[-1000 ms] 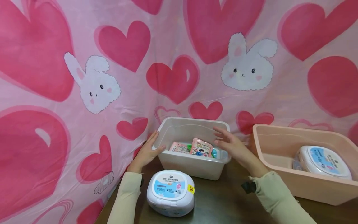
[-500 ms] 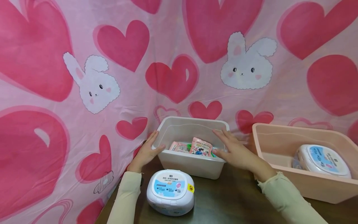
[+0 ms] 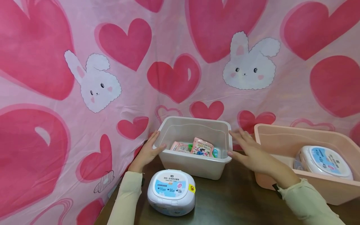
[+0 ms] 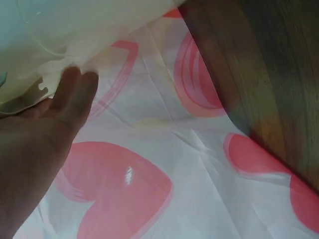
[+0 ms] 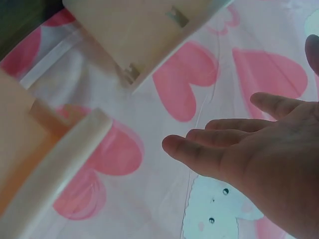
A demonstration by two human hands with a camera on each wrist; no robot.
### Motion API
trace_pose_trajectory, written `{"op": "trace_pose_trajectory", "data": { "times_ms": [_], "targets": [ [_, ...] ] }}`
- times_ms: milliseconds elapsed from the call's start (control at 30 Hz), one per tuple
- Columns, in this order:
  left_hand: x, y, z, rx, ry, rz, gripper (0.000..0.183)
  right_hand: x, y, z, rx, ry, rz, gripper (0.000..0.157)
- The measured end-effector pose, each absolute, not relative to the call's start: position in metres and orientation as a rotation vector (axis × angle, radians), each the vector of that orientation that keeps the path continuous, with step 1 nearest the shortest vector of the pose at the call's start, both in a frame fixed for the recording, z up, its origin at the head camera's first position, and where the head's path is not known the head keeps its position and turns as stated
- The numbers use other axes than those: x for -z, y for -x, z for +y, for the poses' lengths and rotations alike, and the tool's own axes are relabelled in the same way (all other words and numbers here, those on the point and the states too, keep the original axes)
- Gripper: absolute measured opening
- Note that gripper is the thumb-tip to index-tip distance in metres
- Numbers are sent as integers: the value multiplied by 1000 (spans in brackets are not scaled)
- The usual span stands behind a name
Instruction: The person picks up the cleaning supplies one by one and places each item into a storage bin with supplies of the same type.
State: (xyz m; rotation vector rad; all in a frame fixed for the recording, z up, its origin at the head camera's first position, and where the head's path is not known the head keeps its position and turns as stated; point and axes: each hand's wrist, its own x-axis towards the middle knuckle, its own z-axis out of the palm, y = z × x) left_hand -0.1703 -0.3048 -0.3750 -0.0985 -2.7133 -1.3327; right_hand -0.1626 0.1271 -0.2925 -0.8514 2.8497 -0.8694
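A light grey plastic bin (image 3: 194, 165) stands against the cloth backdrop, holding pink printed packets (image 3: 202, 147) and something green and blue. My left hand (image 3: 144, 155) rests at the bin's left end, fingers extended along its side and thumb near the front corner. In the left wrist view those fingers (image 4: 82, 94) lie by the pale bin wall. My right hand (image 3: 250, 153) is beside the bin's right end with straight fingers; whether the fingertips touch the rim, I cannot tell. In the right wrist view the palm (image 5: 279, 154) holds nothing.
In front of the grey bin sits a white lidded tub (image 3: 171, 193) with a blue label. To the right stands a peach bin (image 3: 309, 184) containing a similar tub (image 3: 326, 161). All stand on a dark wooden table (image 3: 222, 203) before a pink heart-patterned cloth (image 3: 174, 37).
My right hand has moved rightward, from over the grey bin's interior to outside its right end. The left hand, bins and tubs keep their places.
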Motion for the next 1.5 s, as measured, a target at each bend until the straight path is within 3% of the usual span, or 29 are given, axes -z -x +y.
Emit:
{"op": "trace_pose_trajectory", "data": {
  "times_ms": [400, 967, 1300, 1500],
  "targets": [
    [380, 172, -304, 1535, 121, -2519, 78, 292, 161, 144, 878, 789, 2839, 93],
    [373, 169, -305, 1133, 55, -2671, 76, 286, 162, 174, 859, 698, 2828, 96],
    [375, 170, -301, 1025, 71, -2611, 69, 293, 170, 216, 722, 672, 2962, 92],
    [379, 169, -303, 1190, 48, -2547, 68, 305, 166, 258, 744, 667, 3032, 86]
  ]
}}
